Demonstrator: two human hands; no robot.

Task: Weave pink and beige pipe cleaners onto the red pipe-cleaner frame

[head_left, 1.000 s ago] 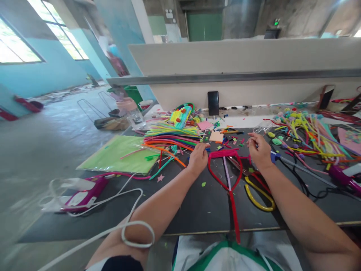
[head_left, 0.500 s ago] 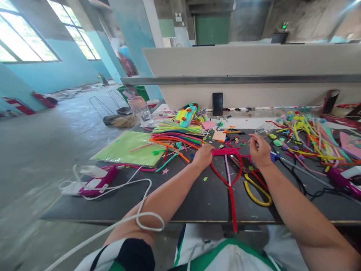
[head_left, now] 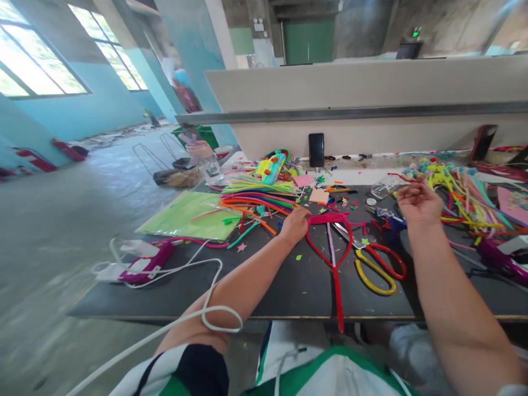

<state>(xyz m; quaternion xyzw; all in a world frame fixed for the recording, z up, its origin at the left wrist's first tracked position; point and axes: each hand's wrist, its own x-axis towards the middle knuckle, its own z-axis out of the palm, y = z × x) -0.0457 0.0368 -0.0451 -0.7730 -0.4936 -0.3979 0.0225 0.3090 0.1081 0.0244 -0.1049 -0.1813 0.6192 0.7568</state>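
The fuzzy-stem form [head_left: 332,245] lies flat on the dark table [head_left: 280,291], pink bar at 12 o'clock, red stem [head_left: 338,300] at 6 o'clock, its end at the table edge. The left hand [head_left: 294,226], at 10 o'clock, sets its fingers against the bar's left end. The right hand [head_left: 421,202], at 2 o'clock, is raised clear of the form with fingers curled; at this size, whether either hand pinches anything cannot be told. Scissors [head_left: 377,267] lie at 4 o'clock. The step appears to be shaping the frame — the next move likely calls for steadying the bar while the right hand returns.
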